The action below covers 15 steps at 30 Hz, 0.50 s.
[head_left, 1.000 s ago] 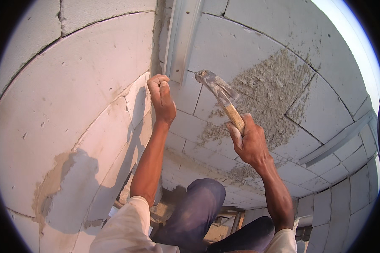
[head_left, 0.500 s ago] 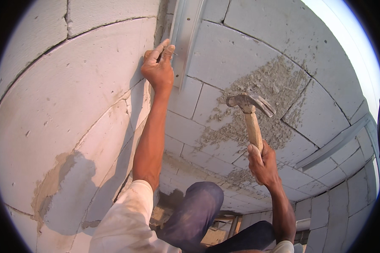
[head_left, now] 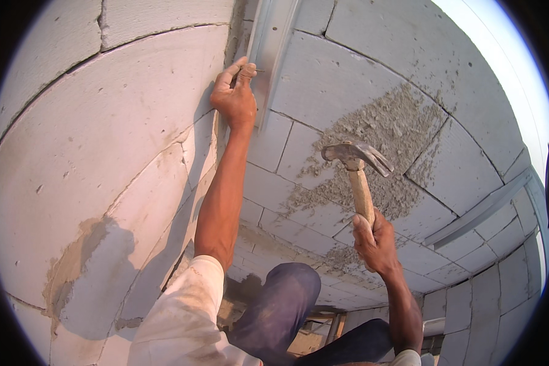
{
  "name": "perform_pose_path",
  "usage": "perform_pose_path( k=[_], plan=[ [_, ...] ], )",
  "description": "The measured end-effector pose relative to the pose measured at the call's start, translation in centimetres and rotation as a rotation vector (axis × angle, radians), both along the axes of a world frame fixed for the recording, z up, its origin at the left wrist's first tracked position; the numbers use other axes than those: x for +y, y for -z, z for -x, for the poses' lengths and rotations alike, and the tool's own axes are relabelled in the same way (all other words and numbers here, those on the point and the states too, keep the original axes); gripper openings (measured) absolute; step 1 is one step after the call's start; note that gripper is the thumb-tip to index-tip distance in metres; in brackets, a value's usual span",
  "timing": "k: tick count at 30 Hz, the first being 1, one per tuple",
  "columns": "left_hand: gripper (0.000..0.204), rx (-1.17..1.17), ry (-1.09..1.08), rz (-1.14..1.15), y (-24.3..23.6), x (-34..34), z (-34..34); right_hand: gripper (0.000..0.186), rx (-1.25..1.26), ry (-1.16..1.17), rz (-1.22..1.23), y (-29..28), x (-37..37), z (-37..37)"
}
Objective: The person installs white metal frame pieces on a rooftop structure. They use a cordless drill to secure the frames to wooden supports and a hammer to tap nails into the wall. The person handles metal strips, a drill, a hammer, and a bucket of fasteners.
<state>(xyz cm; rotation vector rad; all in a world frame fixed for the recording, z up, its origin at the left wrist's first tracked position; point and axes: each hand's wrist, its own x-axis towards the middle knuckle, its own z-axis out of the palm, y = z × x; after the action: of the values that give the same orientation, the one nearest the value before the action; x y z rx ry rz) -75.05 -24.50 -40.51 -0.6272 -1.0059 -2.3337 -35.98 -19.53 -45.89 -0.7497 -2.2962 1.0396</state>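
In the head view, the left hand (head_left: pixel 233 100) pinches a thin nail (head_left: pixel 260 71) at the left edge of a metal channel (head_left: pixel 273 55), near its lower end; whether the tip touches metal is unclear. The channel runs up the block wall (head_left: pixel 348 67). The right hand (head_left: pixel 377 241) grips a claw hammer (head_left: pixel 361 192) by its wooden handle, head up, before rough mortar (head_left: pixel 390 125).

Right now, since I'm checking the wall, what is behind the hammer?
Behind the hammer, gripped in the right hand, rough grey mortar shows on the pale block wall. The part the hammer covers cannot be seen.
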Motion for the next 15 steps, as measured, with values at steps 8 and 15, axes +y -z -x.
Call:
perform_pose_path(
  k=[8,15],
  plan=[
    [0.026,0.096,-0.217,0.136,0.0,0.1,-0.8,0.039,-0.026,-0.03,-0.245,-3.1,0.1,3.7],
    [0.038,0.072,-0.081,0.026,0.0,0.2,-0.5,0.034,0.195,-0.234,-0.578,-10.2,-2.9,11.0]
  ],
)
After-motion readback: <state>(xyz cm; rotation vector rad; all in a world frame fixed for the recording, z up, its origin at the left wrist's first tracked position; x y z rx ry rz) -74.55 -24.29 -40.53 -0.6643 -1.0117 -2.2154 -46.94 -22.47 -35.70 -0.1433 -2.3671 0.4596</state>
